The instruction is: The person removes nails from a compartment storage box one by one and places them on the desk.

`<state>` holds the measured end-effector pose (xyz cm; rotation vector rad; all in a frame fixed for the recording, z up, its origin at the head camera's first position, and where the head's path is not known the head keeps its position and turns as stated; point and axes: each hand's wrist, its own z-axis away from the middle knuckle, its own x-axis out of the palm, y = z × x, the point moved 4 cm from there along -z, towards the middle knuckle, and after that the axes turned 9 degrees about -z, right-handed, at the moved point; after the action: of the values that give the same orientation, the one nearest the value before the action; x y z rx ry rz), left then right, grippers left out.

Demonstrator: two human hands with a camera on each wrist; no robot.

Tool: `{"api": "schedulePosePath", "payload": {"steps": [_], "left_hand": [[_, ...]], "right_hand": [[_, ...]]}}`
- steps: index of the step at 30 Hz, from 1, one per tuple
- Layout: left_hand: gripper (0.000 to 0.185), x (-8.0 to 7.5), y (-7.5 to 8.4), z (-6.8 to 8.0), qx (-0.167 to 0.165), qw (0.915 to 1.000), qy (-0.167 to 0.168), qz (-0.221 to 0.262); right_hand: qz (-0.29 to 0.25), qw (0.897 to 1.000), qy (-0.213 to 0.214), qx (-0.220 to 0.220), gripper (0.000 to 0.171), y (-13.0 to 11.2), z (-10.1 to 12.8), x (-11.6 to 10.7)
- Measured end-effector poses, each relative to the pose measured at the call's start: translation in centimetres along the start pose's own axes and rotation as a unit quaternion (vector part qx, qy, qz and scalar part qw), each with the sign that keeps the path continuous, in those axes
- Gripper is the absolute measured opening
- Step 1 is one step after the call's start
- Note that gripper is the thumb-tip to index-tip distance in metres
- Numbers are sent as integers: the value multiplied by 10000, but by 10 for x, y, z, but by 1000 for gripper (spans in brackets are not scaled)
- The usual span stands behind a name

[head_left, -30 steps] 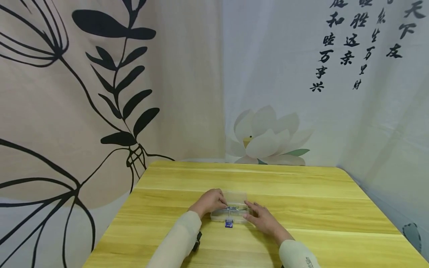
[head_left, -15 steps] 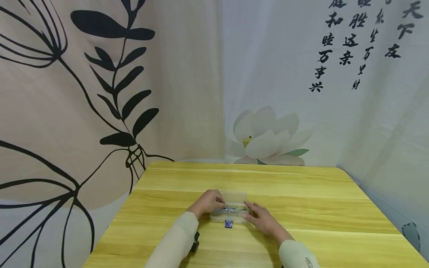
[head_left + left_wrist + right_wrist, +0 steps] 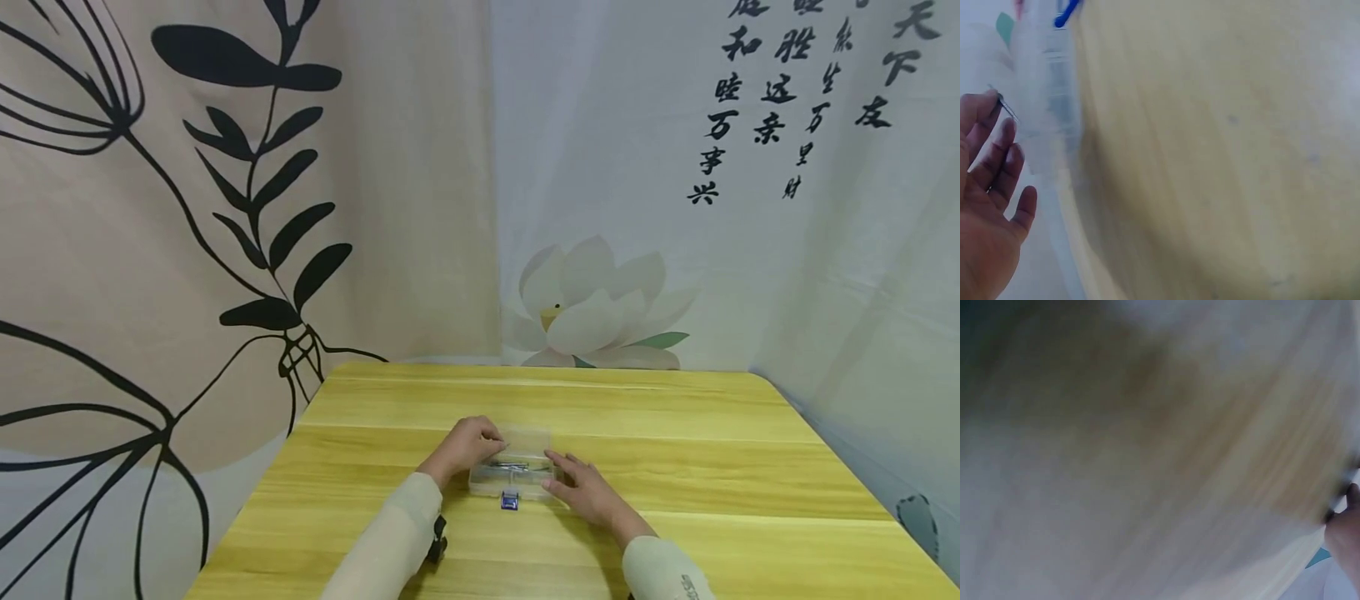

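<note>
A small clear plastic box (image 3: 517, 482) lies on the yellow wooden table (image 3: 675, 467), its lid tipped up at the back. A thin metal thing (image 3: 513, 464) shows inside it. A blue clasp (image 3: 510, 501) hangs off its front edge. My left hand (image 3: 480, 439) rests at the box's left end by the lid, fingers lightly bent. My right hand (image 3: 566, 473) lies with straight fingers against the box's right end. In the left wrist view, the left hand (image 3: 991, 200) shows loosely extended fingers beside the blurred box (image 3: 1044, 125). The right wrist view is a blur of table (image 3: 1147, 456).
Printed cloth walls stand close behind the table and along its left and right sides. A black device (image 3: 437, 537) sits at my left sleeve. Bare tabletop stretches to the right and behind the box.
My left hand has shifted slightly back, from the metal thing in the box toward the lid's left corner. The right hand and the box have stayed in place.
</note>
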<state>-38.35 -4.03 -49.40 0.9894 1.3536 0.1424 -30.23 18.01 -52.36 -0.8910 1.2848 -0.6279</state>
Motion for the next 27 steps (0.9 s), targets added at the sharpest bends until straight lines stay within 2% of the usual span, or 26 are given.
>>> {"api": "schedulePosePath", "payload": {"steps": [3,6,10,15,20,27], "left_hand": [[18,-7,2,0,8,9996,171,211],[22,-16,1,1,-43,9992,201,357],[23,-29,-6,4,-117,9990,249,364],[20,-45,-26,13,-210,9989,296,280],[20,-58,-51,22,-455,9986,271,97],[15,-66,-73,26,-696,9970,290,-198]], "right_hand": [[15,10000,6,2,57,0,0,0],[2,10000,4,24,58,-1,1,0],[-31,10000,-9,43,59,0,2,0],[-47,10000,-8,59,59,-1,2,0],[-35,10000,-5,-3,58,-3,2,0],[-66,10000,-15,-60,57,-4,3,0]]}}
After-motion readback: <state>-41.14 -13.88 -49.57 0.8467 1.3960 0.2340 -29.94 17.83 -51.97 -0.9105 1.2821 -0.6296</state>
